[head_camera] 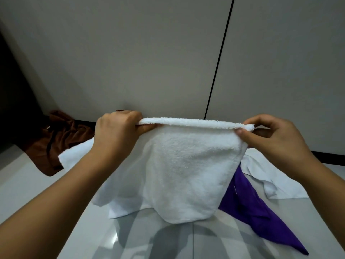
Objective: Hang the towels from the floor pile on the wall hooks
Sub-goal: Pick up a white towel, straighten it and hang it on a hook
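Observation:
A white terry towel point(190, 165) hangs stretched between my two hands above the floor pile. My left hand point(115, 135) grips its top left corner with curled fingers. My right hand point(270, 135) pinches the top right corner between thumb and fingers. Below lie a brown towel point(56, 143) at the left, a purple towel point(250, 208) at the right, and white cloths on both sides: one point(119, 195) behind my left arm, a thinner one point(276, 180) at the right. No wall hooks are in view.
A grey panelled wall point(149, 53) with a dark vertical seam point(218, 62) stands straight ahead. A black skirting strip point(328, 157) runs along its foot. The floor point(168, 240) is glossy grey tile. A dark opening point(11, 90) lies at the far left.

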